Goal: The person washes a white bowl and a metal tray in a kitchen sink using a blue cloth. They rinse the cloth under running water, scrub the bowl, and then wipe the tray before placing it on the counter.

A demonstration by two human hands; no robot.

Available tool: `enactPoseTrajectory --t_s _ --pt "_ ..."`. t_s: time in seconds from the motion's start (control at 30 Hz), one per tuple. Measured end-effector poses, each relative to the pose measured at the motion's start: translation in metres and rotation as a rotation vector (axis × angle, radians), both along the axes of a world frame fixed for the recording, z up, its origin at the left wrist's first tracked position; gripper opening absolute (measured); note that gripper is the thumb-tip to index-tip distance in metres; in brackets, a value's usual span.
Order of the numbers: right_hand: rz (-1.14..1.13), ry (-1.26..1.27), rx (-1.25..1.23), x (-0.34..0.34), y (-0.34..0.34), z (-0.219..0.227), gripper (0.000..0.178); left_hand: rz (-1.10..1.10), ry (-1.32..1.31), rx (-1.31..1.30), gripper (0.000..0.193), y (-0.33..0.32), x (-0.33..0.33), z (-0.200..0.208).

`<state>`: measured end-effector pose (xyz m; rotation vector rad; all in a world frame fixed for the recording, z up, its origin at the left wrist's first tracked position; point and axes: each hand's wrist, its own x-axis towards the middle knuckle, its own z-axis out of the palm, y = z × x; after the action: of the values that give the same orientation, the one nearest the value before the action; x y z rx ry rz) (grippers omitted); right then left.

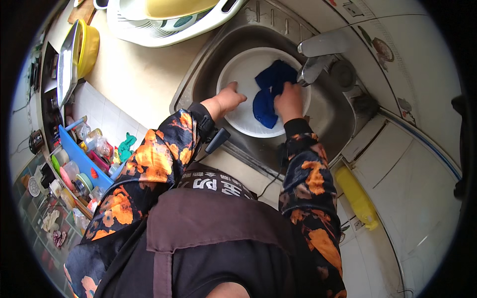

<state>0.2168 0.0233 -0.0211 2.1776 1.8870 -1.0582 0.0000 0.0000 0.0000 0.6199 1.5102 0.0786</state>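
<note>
Over in the sink (335, 126) sits a white basin (236, 74), a blue cloth (265, 107) lying crumpled across its middle, toward the right rim. The right hand (289, 101) has its fingers clamped on the cloth's right side. The left hand (229, 99) hangs over the basin's left rim, fingers and thumb apart, off the cloth. I see the tap (314, 67) jutting over the upper right rim.

Black, orange-flowered sleeves (313, 203) and brown apron (213, 218)
</note>
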Motion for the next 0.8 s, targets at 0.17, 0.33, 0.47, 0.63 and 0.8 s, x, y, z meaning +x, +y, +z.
enactPoseTrajectory --t_s 0.17,0.33,0.47,0.63,0.8 --pt "0.042 0.406 -0.022 -0.002 -0.023 0.099 0.027 -0.035 -0.041 -0.068 0.080 -0.008 0.011 0.013" --pt "-0.544 1.350 -0.129 0.006 -0.014 0.216 0.015 -0.087 0.026 -0.011 0.080 -0.018 0.009 -0.020" --pt "-0.650 1.691 0.092 -0.013 0.016 0.217 0.024 -0.218 0.174 0.154 0.077 -0.024 0.015 -0.045" --pt "-0.527 1.927 0.194 -0.008 0.030 0.222 0.027 -0.206 0.191 0.243 0.060 -0.018 0.020 -0.035" --pt "-0.296 1.382 -0.131 0.017 -0.008 0.198 0.023 -0.267 0.151 0.333 0.034 -0.022 0.017 -0.074"
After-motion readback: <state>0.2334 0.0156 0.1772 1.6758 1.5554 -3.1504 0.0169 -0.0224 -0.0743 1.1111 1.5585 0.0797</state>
